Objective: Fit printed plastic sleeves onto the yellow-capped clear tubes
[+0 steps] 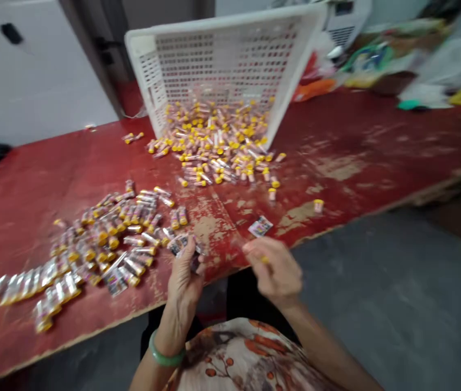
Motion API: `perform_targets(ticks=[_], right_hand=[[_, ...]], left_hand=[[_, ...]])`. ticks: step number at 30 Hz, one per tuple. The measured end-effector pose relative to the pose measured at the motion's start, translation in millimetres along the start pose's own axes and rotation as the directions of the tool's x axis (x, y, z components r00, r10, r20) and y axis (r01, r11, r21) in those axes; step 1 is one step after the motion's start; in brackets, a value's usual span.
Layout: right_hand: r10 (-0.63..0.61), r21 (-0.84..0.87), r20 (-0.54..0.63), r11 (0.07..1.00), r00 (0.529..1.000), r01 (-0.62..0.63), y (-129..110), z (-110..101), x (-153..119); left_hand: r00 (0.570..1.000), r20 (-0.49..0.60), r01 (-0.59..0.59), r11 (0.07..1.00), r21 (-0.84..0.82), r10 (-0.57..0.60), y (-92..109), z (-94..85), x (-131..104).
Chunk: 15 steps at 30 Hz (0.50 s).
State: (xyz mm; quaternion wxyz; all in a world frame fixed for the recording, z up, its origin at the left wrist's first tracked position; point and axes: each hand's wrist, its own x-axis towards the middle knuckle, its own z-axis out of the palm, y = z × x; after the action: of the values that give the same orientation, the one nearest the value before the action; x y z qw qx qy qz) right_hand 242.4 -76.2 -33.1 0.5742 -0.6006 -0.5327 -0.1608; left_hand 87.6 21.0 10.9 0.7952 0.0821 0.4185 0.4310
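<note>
My left hand (185, 274), with a green bangle on its wrist, is closed on several small printed cards (178, 244) at the table's front edge. To its right, my right hand (275, 271) is closed round a small tube with a yellow cap (264, 260); motion blurs it. One printed card (260, 226) lies on the red table (222, 217) just beyond my right hand. Many yellow-capped tubes (103, 233) are heaped left of my left hand, some in rows.
A white basket (226, 60) lies tipped on its side at the back, with yellow-capped tubes (218, 136) spilling out of its mouth. A single tube (318, 206) lies near the front edge at right. Plastic bags (437, 70) are at the back right.
</note>
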Motion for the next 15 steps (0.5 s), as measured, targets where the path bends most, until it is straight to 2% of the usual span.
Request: perform_targets(ticks=[1, 2, 3, 4, 6, 7, 8, 10, 15], right_hand=[[0.073, -0.151, -0.167, 0.984, 0.983, -0.099, 31, -16, 6], [0.201, -0.259, -0.346, 0.918, 0.916, -0.299, 65, -35, 14], [0.316, -0.307, -0.457, 0.821, 0.831, -0.481, 102, -53, 23], [0.423, -0.334, -0.487, 0.718, 0.764, -0.611, 137, -68, 31], [0.498, -0.341, -0.492, 0.645, 0.715, -0.684, 197, -86, 45], [0.527, -0.336, -0.485, 0.625, 0.698, -0.705, 219, -85, 50], [0.543, -0.328, -0.473, 0.622, 0.693, -0.711, 235, -79, 54], [0.570, -0.307, -0.446, 0.626, 0.690, -0.717, 249, -51, 57], [0.585, -0.248, -0.396, 0.674, 0.708, -0.696, 236, 41, 65]], left_hand=[[1.000, 0.003, 0.019, 1.000, 0.014, -0.019, -3, 3.2, 4], [0.999, 0.004, 0.037, 0.999, 0.029, -0.038, -6, 6.5, 7], [0.998, 0.002, 0.055, 0.997, 0.045, -0.055, -9, 9.6, 9], [0.997, -0.007, 0.072, 0.995, 0.063, -0.072, -13, 12.6, 11], [0.996, -0.037, 0.084, 0.993, 0.087, -0.081, -19, 18.1, 11], [0.996, -0.045, 0.084, 0.992, 0.094, -0.080, -22, 20.5, 11], [0.996, -0.052, 0.078, 0.992, 0.094, -0.074, -24, 22.7, 11], [0.997, -0.060, 0.056, 0.995, 0.082, -0.051, -26, 26.4, 13], [0.999, -0.005, 0.049, 0.993, 0.106, -0.049, -28, 30.7, 23]])
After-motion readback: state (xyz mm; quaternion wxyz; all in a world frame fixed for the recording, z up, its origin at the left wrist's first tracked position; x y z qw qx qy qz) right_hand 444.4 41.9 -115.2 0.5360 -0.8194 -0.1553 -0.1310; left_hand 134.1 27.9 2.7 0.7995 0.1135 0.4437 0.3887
